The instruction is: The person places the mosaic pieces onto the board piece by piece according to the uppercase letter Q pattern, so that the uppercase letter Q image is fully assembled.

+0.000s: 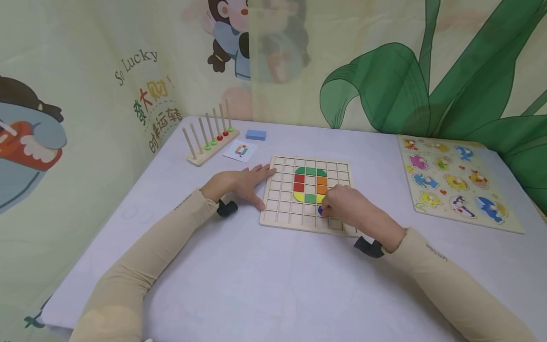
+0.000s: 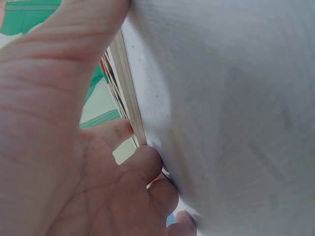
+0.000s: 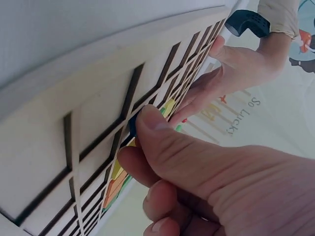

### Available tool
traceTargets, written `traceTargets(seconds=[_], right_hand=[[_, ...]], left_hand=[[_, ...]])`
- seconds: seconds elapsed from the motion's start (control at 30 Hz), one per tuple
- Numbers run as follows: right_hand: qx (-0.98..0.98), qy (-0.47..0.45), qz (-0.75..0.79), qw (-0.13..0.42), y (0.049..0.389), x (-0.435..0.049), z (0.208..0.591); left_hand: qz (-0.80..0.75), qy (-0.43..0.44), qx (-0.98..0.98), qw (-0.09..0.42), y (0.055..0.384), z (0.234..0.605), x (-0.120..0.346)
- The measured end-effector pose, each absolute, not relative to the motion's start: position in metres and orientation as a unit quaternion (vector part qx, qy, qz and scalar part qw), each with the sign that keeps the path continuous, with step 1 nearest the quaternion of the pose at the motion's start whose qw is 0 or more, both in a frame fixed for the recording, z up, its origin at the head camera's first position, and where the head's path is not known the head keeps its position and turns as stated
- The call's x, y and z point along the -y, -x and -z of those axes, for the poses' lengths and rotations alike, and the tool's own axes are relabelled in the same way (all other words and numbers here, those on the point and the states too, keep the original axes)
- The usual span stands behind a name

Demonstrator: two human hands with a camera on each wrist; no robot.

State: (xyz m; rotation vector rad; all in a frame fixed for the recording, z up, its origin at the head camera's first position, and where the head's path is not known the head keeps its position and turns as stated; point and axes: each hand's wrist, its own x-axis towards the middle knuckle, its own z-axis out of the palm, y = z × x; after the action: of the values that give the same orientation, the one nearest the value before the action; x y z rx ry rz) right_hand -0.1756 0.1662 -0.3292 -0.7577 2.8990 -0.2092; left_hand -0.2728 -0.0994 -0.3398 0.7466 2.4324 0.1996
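Note:
A wooden grid board (image 1: 282,219) lies flat on the table. Green, red, orange and yellow tiles (image 1: 299,187) form a rounded ring in its cells. My right hand (image 1: 348,204) pinches a small blue tile (image 1: 320,210) between thumb and forefinger, at the board just below the ring's lower right corner. In the right wrist view the blue tile (image 3: 133,125) is mostly covered by the thumb. At the board's left edge rests my left hand (image 1: 245,184), fingers spread, thumb and fingertips touching the rim. The left wrist view shows that hand's fingers (image 2: 142,164) against the board's side (image 2: 129,83).
Behind the left hand stands a peg rack (image 1: 201,160) with red and green beads. Near it lie a pattern card (image 1: 240,151) and a blue block (image 1: 256,135). A sea-animal puzzle board (image 1: 461,185) lies at the right. A printed curtain (image 1: 290,104) hangs behind the table.

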Motion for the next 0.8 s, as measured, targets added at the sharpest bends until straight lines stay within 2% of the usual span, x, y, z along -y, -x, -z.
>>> traceTargets(seconds=[0.8], right_hand=[[-0.931, 0.346, 0.068, 0.098, 0.1844, -0.1706, 0.3285]], left_hand=[[-0.071, -0.291, -0.91, 0.286, 0.2731, 0.3402, 0.0992]])
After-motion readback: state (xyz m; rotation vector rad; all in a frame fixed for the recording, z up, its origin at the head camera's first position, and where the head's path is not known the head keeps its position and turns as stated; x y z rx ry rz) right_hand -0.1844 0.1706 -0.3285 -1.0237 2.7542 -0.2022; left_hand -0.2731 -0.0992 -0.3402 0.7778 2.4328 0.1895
